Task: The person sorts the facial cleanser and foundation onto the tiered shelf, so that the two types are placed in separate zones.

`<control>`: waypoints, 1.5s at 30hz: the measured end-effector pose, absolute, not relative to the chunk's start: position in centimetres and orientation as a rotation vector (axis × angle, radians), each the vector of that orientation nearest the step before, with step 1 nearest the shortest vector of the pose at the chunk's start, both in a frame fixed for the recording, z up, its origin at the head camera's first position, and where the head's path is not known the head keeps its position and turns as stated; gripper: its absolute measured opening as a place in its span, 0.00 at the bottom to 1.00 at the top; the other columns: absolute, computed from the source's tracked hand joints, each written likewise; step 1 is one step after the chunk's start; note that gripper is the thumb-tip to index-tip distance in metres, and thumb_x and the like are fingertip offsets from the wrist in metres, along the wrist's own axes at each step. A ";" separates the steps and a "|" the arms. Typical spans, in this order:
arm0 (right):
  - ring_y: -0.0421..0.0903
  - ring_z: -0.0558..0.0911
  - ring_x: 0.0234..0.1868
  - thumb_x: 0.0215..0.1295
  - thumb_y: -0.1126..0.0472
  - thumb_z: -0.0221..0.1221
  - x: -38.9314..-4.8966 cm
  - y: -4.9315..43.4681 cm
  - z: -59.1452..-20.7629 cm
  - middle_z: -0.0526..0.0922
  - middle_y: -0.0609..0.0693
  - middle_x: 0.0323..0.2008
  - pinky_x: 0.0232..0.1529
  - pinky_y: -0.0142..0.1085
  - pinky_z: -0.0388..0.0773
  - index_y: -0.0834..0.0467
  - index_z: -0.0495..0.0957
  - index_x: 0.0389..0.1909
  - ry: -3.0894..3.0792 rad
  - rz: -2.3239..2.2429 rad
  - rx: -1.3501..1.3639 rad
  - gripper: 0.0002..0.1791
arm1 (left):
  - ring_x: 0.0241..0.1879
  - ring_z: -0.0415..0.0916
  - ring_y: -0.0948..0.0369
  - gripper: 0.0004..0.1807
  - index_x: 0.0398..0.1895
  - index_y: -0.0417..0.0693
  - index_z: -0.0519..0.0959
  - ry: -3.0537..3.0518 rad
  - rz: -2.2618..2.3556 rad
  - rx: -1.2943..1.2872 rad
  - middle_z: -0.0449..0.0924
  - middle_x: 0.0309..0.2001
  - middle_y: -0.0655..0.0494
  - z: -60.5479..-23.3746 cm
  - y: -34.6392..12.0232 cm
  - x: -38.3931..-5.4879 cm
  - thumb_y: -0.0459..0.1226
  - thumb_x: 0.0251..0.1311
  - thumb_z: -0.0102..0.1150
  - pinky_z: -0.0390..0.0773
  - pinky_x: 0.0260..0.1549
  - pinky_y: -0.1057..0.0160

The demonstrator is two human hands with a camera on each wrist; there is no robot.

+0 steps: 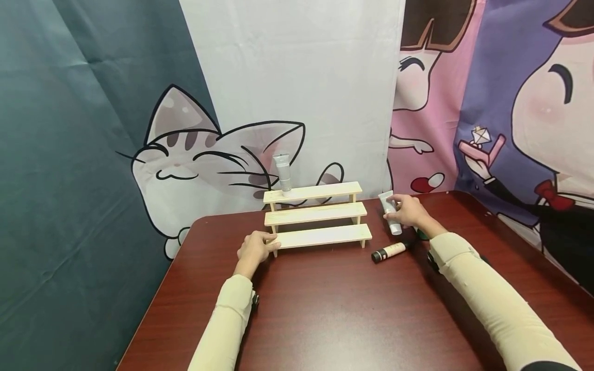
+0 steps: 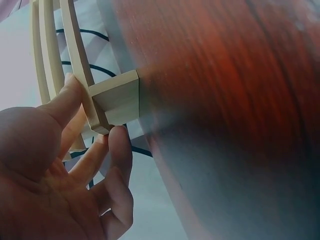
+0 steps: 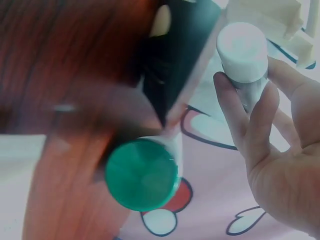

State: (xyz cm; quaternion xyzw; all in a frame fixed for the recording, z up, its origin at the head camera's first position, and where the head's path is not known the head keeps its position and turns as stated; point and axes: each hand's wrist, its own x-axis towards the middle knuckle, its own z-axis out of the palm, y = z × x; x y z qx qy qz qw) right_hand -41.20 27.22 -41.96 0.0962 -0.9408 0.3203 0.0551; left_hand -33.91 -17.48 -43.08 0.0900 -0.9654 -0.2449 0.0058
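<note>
My left hand [image 1: 255, 251] grips the left end of the lowest board of a three-step wooden display rack [image 1: 320, 236]. In the left wrist view the thumb lies along that board [image 2: 80, 55], with fingertips at its end corner. To the right of the rack, my right hand [image 1: 408, 210] holds a grey squeeze tube [image 1: 392, 216], its white cap [image 3: 242, 52] pointing down. Another squeeze tube [image 1: 282, 172], pale and translucent, stands on its cap at the left of the top board.
A beige tube with a black cap [image 1: 389, 252] lies on the dark red table [image 1: 315, 309] below the right hand. A container with a green lid [image 3: 141, 175] lies beside it, mostly hidden by the right arm in the head view. Cartoon-printed curtains [image 1: 297, 77] hang behind.
</note>
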 end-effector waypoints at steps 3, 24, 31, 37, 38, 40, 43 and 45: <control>0.58 0.84 0.36 0.55 0.59 0.72 -41.0 27.0 -41.6 0.79 0.74 0.48 0.18 0.40 0.81 0.64 0.73 0.62 -2.836 0.990 0.306 0.34 | 0.42 0.81 0.50 0.22 0.55 0.76 0.83 -3.019 -0.767 0.282 0.78 0.62 0.51 -43.1 -17.4 -33.9 0.57 0.55 0.69 0.73 0.28 0.55; 0.53 0.81 0.31 0.56 0.59 0.72 -39.0 25.5 -38.9 0.84 0.64 0.37 0.21 0.38 0.80 0.63 0.77 0.60 -2.703 0.916 0.382 0.31 | 0.43 0.81 0.50 0.22 0.55 0.75 0.83 -3.019 -0.782 0.270 0.78 0.61 0.51 -42.9 -17.4 -34.1 0.57 0.55 0.69 0.72 0.29 0.55; 0.47 0.79 0.25 0.56 0.59 0.73 -38.4 24.3 -37.9 0.85 0.61 0.33 0.19 0.36 0.77 0.62 0.77 0.61 -2.653 0.920 0.410 0.31 | 0.39 0.80 0.52 0.23 0.56 0.75 0.82 -3.025 -0.774 0.274 0.78 0.62 0.50 -43.0 -17.4 -34.0 0.57 0.56 0.68 0.72 0.28 0.56; 0.43 0.73 0.16 0.56 0.59 0.73 -37.9 23.1 -37.4 0.84 0.59 0.31 0.19 0.36 0.72 0.61 0.78 0.60 -2.603 0.896 0.466 0.30 | 0.39 0.80 0.51 0.23 0.56 0.75 0.82 -3.023 -0.769 0.281 0.78 0.62 0.50 -43.0 -17.4 -34.0 0.57 0.55 0.68 0.73 0.29 0.55; 0.43 0.73 0.16 0.56 0.59 0.73 -37.9 22.9 -37.4 0.84 0.60 0.32 0.19 0.36 0.72 0.60 0.79 0.60 -2.600 0.889 0.466 0.30 | 0.40 0.80 0.51 0.23 0.56 0.75 0.82 -3.022 -0.766 0.281 0.78 0.62 0.50 -43.0 -17.4 -34.0 0.57 0.55 0.68 0.73 0.29 0.55; 0.43 0.73 0.17 0.56 0.59 0.73 -37.8 22.5 -37.3 0.85 0.61 0.34 0.19 0.35 0.72 0.59 0.79 0.61 -2.591 0.887 0.466 0.30 | 0.41 0.81 0.50 0.23 0.56 0.74 0.82 -3.023 -0.761 0.277 0.77 0.62 0.49 -43.1 -17.4 -34.0 0.57 0.55 0.68 0.73 0.29 0.55; 0.44 0.75 0.19 0.56 0.59 0.72 -37.8 21.8 -37.1 0.85 0.62 0.34 0.21 0.36 0.73 0.59 0.79 0.61 -2.577 0.897 0.471 0.30 | 0.42 0.81 0.50 0.23 0.57 0.74 0.82 -3.024 -0.758 0.273 0.77 0.62 0.49 -43.1 -17.4 -34.0 0.57 0.56 0.68 0.73 0.29 0.55; 0.43 0.74 0.19 0.56 0.60 0.72 -37.8 21.4 -37.0 0.85 0.60 0.31 0.22 0.36 0.73 0.59 0.78 0.61 -2.569 0.898 0.487 0.30 | 0.42 0.81 0.50 0.23 0.57 0.74 0.82 -3.024 -0.755 0.276 0.77 0.62 0.48 -43.1 -17.4 -34.0 0.57 0.56 0.68 0.73 0.29 0.55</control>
